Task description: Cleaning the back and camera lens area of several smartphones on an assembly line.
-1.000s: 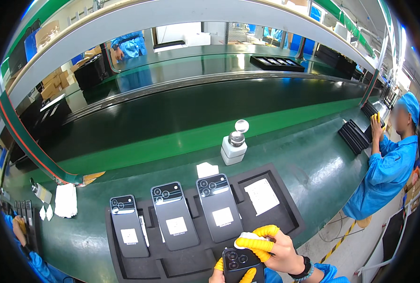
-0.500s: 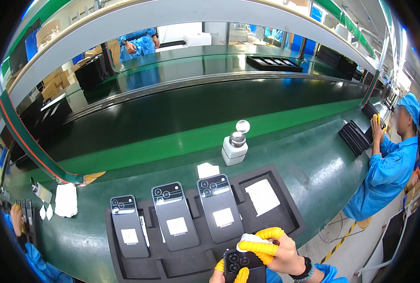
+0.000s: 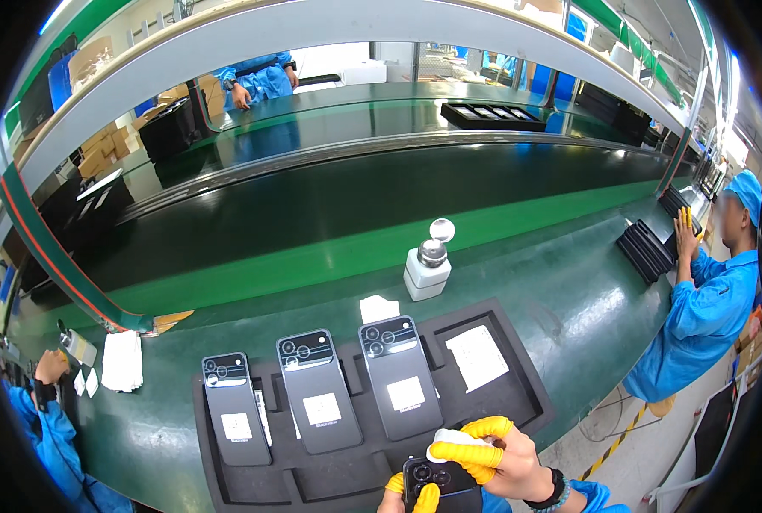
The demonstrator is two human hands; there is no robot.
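Note:
Near the lower edge, a dark smartphone (image 3: 456, 480) with a cluster of round camera lenses is held back side up in my left hand (image 3: 393, 498). Yellow finger covers show on its thumb and a finger. My right hand (image 3: 511, 463), in yellow finger covers too, pinches a folded white wipe (image 3: 446, 439) against the phone's camera end. Beyond them is a black foam tray (image 3: 334, 486) with three grey phones, the left (image 3: 237, 398), middle (image 3: 317, 376) and right (image 3: 398, 368), each bearing a white label. A white paper (image 3: 477, 357) occupies the tray's right slot.
A white pump bottle (image 3: 426, 274) with its round lid raised stands behind the tray. White wipes (image 3: 121, 362) are stacked at left. A co-worker (image 3: 702, 299) handles black trays (image 3: 646, 250) at right; another's arm (image 3: 52, 419) is at left. Beyond runs a dark conveyor (image 3: 330, 188).
My hands and the phone have shifted slightly left, with the wipe still on the camera end. The left co-worker's hand has moved up toward a bottle. The far person's hands have moved slightly.

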